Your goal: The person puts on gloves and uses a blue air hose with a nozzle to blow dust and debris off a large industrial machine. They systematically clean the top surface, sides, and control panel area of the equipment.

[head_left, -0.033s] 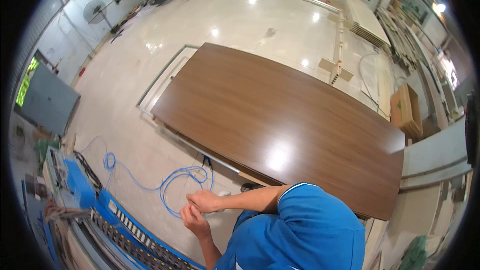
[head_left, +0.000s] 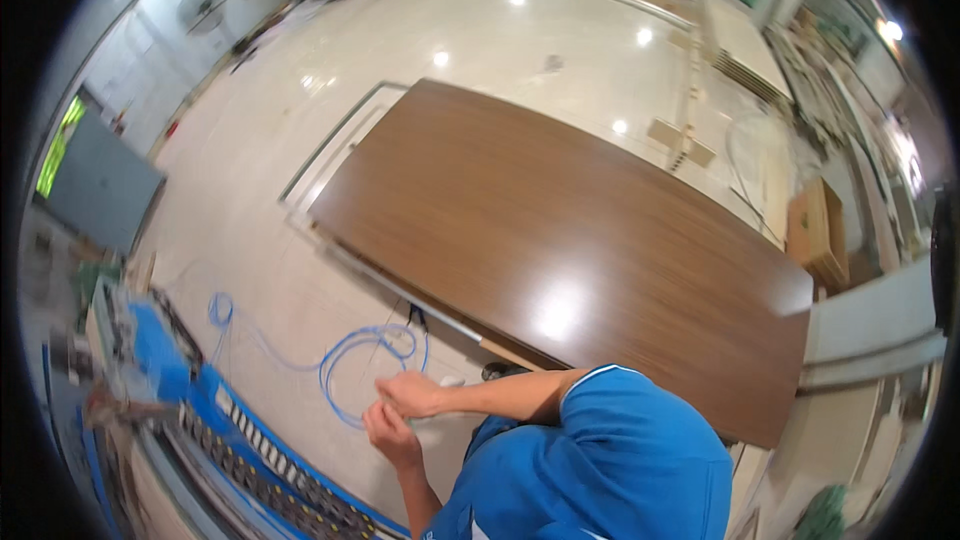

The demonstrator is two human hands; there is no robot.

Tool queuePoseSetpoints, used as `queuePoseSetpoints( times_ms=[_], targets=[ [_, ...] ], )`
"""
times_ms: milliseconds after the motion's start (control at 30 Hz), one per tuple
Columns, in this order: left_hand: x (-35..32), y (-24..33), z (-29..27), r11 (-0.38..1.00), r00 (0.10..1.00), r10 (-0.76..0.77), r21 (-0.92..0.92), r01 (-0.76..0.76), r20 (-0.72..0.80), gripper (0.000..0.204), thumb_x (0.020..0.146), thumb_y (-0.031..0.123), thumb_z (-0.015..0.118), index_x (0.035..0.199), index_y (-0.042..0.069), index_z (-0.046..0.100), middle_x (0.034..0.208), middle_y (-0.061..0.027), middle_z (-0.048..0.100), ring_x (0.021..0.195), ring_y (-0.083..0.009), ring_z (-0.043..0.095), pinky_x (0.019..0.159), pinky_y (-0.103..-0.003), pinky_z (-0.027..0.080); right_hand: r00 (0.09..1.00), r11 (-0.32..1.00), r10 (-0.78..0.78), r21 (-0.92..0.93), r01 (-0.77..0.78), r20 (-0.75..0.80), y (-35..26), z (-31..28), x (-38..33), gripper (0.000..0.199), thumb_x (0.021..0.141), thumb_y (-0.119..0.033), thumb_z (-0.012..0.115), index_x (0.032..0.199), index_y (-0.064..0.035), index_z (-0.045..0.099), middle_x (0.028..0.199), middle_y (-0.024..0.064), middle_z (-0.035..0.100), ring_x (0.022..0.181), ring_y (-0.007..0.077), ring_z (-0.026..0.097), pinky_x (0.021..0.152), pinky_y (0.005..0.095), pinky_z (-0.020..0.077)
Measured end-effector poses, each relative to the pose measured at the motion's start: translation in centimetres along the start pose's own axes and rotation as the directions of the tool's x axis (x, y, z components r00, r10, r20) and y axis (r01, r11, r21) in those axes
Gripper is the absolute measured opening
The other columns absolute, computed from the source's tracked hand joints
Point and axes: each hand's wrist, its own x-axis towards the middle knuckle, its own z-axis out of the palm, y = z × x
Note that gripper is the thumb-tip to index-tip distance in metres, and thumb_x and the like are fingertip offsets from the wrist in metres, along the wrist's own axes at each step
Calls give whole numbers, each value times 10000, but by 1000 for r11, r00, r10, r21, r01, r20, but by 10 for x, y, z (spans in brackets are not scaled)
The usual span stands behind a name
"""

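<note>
Blue hose [head_left: 350, 360] looped beside hands, left hand [head_left: 390, 435], right hand [head_left: 412, 395]

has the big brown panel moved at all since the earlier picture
No. The brown panel sits in the same place against the blue hose coiled on the floor and the wooden cabinet.

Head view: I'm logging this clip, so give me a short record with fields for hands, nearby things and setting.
left hand: closed, close below the right hand
right hand: closed, over the floor beside the blue cable
cable: looped loosely on the pale floor
brown panel: large, flat, in front of the person
blue machine frame: at the left
</note>
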Motion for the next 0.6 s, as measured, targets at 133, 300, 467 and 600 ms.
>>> queuePoseSetpoints(
  times_ms=[133, 300, 467, 600],
  targets=[
    [-22, -19, 4, 986, 956, -149, 109, 125, 254, 172, 851, 36, 460, 948, -16, 593, 848, -217, 603, 787, -415, 582, 678, -472, 459, 995, 995, 99, 14, -98, -21, 7, 4, 9, 218, 709, -198, 623, 854, -66, 527, 694, 203, 600, 666, 412, 599, 573, 494, 460],
    [-33, -49, 12, 893, 819, -443, 258, 368, 366, 207, 797, 22, 457, 923, -11, 619, 938, -228, 630, 854, -414, 609, 751, -507, 484, 931, 926, -364, -104, 364, 16, -1, 6, 8, 154, 766, -141, 599, 883, -86, 517, 677, 160, 607, 647, 381, 608, 555, 483, 458],
    [-35, -114, 35, 435, 462, -872, -175, 883, 165, 158, 718, 110, 613, 818, 1, 670, 770, -199, 662, 679, -329, 657, 586, -442, 495, 913, 863, -183, -386, 327, 365, -2, 29, 5, 195, 719, -115, 656, 873, -70, 545, 696, 228, 613, 680, 401, 617, 604, 491, 480],
    [-56, -149, 76, -645, -32, -752, -745, -169, 658, 223, 843, -26, 440, 1009, 0, 586, 986, -196, 619, 831, -348, 627, 669, -540, 519, 848, 875, -224, -284, 392, 480, 16, 56, -13, 191, 713, -109, 639, 854, -41, 530, 701, 225, 614, 665, 411, 609, 599, 481, 479]
  ],
)
